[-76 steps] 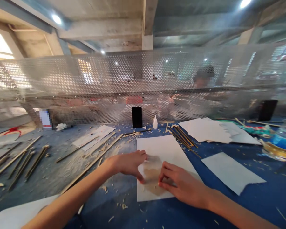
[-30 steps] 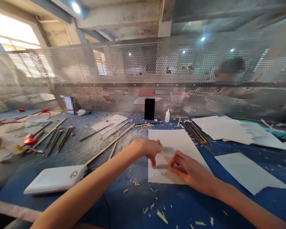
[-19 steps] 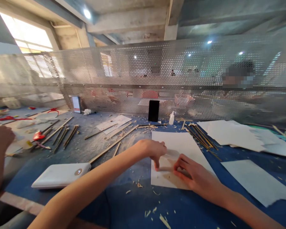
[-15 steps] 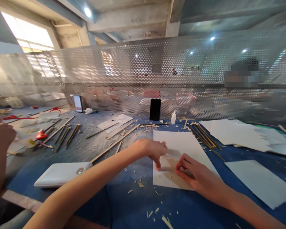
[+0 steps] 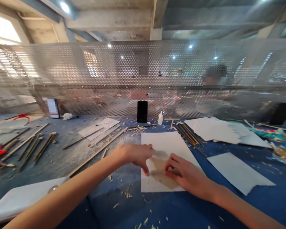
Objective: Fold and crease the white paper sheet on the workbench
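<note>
Littering blue table (image 5: 193, 211) before perforated screen (image 5: 124, 74), pale shavings (image 5: 128, 194)

The central sheet (image 5: 159, 140) is smooth, matt paper; the partition (image 5: 73, 71), perforated metal; the tabletop (image 5: 119, 215), matt; the small bottle (image 5: 160, 119), probably plastic.

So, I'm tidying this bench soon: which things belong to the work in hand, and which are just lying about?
Seemingly in use:
white sheet, beneath the left hand and right hand (whether the right pinches anything is unclear)

Probably lying about:
torn sheet
overlapping papers
dark sticks beside the white sheet
white bottle
black upright device
white device
wood shavings
</note>
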`<state>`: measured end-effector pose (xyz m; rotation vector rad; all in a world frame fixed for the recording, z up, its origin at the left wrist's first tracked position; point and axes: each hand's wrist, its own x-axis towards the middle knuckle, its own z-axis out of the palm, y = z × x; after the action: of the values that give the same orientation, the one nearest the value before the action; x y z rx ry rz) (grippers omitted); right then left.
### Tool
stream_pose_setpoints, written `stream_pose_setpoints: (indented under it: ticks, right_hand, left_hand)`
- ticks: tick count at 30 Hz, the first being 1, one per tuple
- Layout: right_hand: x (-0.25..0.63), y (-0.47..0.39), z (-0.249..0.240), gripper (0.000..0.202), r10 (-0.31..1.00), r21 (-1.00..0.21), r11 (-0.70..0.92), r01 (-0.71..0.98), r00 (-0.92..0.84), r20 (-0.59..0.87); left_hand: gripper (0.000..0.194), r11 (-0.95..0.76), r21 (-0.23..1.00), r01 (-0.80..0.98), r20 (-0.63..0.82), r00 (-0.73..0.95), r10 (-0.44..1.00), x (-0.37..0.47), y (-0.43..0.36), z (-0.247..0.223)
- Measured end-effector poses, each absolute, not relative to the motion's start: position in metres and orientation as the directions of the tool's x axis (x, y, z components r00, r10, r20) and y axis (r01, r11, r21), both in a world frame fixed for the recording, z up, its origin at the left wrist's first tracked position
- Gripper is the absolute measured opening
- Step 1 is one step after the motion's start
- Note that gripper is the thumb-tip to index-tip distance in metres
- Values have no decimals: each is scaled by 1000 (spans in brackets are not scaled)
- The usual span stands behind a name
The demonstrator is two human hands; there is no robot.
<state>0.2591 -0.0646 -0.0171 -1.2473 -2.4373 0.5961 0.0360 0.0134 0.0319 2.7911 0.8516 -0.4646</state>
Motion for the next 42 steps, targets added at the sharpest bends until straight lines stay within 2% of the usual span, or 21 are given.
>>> stream_pose_setpoints:
  ticks: [5, 10, 15, 19, 23, 27, 32, 36, 42]
  right_hand:
    - [259, -65, -16, 12, 794, -556, 526, 644, -606, 51]
    - [260, -63, -14, 11, 818, -473, 541, 695, -566, 103]
    - [258, -66, -16, 8, 795, -583, 522, 622, -603, 68]
    - [257, -66, -19, 11, 830, -544, 517, 661, -542, 131]
    - [256, -65, -19, 9, 811, -585, 508, 632, -580, 77]
    - [256, -66, -18, 10, 845, -509, 506, 696, -519, 130]
    - [257, -68, -16, 8, 808, -553, 523, 648, -585, 78]
    - [257, -66, -17, 12, 847, -468, 515, 718, -511, 147]
    - [253, -70, -17, 9, 810, -526, 534, 662, -580, 91]
  left_hand:
    - [60, -832, 175, 526, -285, 836, 469, 28, 14, 28]
    - [54, -811, 152, 566, -323, 803, 500, 30, 11, 31]
    - [58, -819, 168, 548, -317, 817, 482, 30, 12, 30]
    - [56, -818, 163, 552, -305, 816, 490, 29, 13, 28]
    - [57, -824, 162, 542, -305, 822, 481, 29, 13, 29]
    - [55, -814, 150, 561, -318, 807, 497, 28, 14, 29]
    - [60, -823, 154, 547, -308, 818, 486, 29, 14, 29]
    - [56, -822, 141, 552, -322, 811, 489, 30, 13, 29]
    - [61, -816, 156, 556, -315, 811, 493, 29, 14, 29]
